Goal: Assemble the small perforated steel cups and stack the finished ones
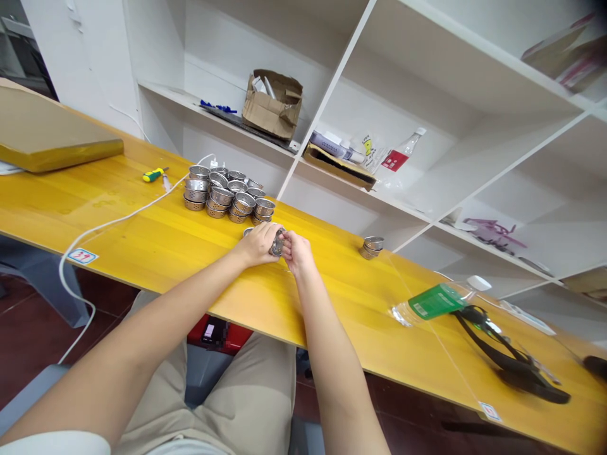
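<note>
The metal cup is resting between both hands above the table, inward from its near edge. The left hand is clamping its fingers around it; the right hand is curling its fingers at the rim, whether pinching I cannot tell. Apparently both are working the cup, any adjustment calling for steady left support. Beyond, stacked cups are standing toward the far edge.

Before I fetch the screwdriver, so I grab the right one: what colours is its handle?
Green and yellow, clearest in the head view.
</note>
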`<action>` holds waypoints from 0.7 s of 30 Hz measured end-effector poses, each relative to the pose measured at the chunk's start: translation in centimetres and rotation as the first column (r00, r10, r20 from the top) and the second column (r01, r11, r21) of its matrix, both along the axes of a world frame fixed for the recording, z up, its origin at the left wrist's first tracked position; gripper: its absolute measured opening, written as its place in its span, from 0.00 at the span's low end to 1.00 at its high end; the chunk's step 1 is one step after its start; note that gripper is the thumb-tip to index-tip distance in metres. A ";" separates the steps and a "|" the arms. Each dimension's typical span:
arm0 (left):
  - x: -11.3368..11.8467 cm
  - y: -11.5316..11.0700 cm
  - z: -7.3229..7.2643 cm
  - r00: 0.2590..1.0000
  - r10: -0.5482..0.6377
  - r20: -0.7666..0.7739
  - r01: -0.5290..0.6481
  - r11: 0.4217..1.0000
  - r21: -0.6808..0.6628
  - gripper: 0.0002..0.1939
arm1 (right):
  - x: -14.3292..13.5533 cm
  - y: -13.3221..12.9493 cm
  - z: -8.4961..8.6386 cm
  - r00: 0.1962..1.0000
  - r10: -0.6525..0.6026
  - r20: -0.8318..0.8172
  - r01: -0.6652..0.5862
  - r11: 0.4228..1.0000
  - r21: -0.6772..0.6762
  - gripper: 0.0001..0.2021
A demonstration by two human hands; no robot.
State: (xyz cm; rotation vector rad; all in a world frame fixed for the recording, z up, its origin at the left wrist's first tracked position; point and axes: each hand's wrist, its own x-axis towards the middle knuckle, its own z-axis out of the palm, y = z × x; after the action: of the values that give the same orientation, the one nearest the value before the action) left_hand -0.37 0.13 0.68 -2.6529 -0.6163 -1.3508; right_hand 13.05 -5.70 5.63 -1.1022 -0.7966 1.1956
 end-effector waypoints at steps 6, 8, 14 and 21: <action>-0.1 0.3 0.0 1.000 -0.013 -0.015 0.013 1.000 -0.007 0.32 | -0.2 0.2 -0.6 0.999 -0.006 0.052 0.003 0.998 0.063 0.10; -0.3 0.4 0.0 1.000 -0.008 0.009 0.009 1.000 -0.024 0.32 | -0.1 0.3 -0.8 0.985 -0.044 0.169 0.027 0.994 0.101 0.12; -0.8 0.2 0.3 0.995 -0.009 0.102 0.014 0.998 -0.055 0.33 | 0.9 0.4 -1.6 0.672 -0.402 0.622 0.159 0.899 0.409 0.09; -0.9 0.1 0.3 0.993 -0.027 0.113 0.038 0.995 -0.090 0.35 | 1.6 0.5 -1.9 0.592 -0.267 0.761 0.058 0.955 0.290 0.12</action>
State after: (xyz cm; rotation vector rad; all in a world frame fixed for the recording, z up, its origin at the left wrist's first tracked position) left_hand -1.32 0.19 1.00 -2.6843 -0.6666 -1.5245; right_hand 14.69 -5.20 3.73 -1.4819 -1.4447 0.3631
